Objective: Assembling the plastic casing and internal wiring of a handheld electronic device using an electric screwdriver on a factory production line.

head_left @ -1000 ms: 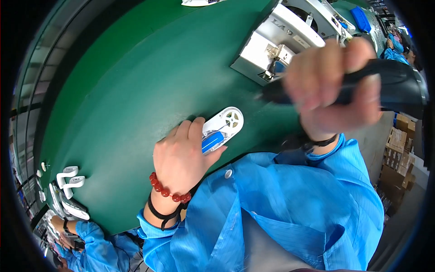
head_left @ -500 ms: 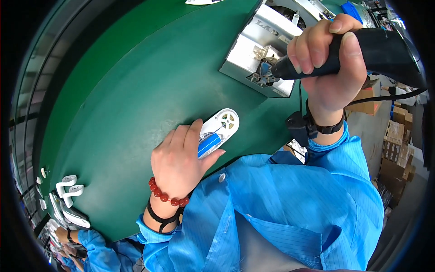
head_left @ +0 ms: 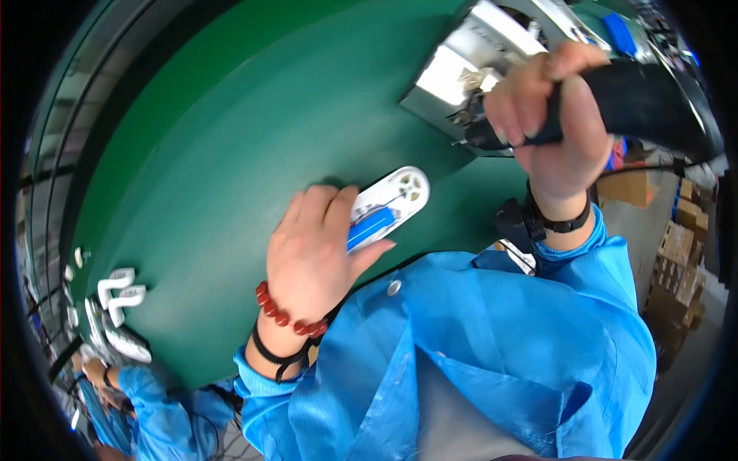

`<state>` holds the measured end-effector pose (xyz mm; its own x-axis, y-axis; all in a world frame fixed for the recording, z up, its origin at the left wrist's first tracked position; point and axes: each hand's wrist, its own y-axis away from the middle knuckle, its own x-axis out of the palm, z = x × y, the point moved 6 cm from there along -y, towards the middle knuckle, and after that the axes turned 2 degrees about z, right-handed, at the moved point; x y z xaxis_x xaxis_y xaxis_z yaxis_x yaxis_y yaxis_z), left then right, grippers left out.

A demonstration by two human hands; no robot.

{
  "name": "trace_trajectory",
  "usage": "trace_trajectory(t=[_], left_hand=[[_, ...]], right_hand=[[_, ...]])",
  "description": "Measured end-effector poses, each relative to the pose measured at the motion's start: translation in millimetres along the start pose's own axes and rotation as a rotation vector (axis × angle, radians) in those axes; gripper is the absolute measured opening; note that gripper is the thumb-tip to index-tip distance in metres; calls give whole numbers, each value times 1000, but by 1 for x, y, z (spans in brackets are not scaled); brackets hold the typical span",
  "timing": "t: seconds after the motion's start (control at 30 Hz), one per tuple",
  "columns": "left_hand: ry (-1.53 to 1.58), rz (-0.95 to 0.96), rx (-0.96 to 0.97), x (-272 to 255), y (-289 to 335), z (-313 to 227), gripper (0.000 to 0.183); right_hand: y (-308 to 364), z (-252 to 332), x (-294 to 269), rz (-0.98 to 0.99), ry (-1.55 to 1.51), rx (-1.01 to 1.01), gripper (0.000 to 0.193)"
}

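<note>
My left hand (head_left: 311, 234) is closed around a white oblong plastic housing (head_left: 417, 201) on the green table. A blue cylindrical battery (head_left: 372, 228) lies inside the housing, beside a round part with openings at its far end. My right hand (head_left: 557, 115) wraps around a black electric screwdriver (head_left: 638, 104), held nearly level with its thin bit pointing left. The bit is just in front of a silver metal screw feeder (head_left: 450, 77), apart from it. Whether a screw sits on the bit is too small to tell.
Several white curved plastic parts (head_left: 123, 296) and a grey-white shell (head_left: 127, 344) lie at the table's left edge. A co-worker's blue sleeve (head_left: 157, 407) shows at the lower left. The screwdriver's cable (head_left: 638, 169) runs off right, above cardboard boxes (head_left: 673, 246) on the floor.
My right hand has drawn the screwdriver's bit out from the feeder's front toward me. My left hand keeps its hold on the housing. The whole view has shifted slightly.
</note>
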<state>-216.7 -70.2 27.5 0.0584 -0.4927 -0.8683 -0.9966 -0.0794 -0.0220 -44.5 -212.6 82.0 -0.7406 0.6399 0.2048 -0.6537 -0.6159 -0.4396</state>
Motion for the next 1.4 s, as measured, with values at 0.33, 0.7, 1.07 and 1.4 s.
trace_trajectory(t=[0.33,0.7,1.07,1.4], left_hand=[[36,40,-97,0,5,4,53],[31,66,-117,-2,7,4,52],[-5,26,-66,-2,5,-7,48],[34,78,-101,-1,2,-8,58]], right_hand=[[15,-13,75,171,-113,83,32],[19,-18,86,172,-91,137,35],[28,-10,83,276,67,154,33],[7,50,9,22,-186,-202,29]])
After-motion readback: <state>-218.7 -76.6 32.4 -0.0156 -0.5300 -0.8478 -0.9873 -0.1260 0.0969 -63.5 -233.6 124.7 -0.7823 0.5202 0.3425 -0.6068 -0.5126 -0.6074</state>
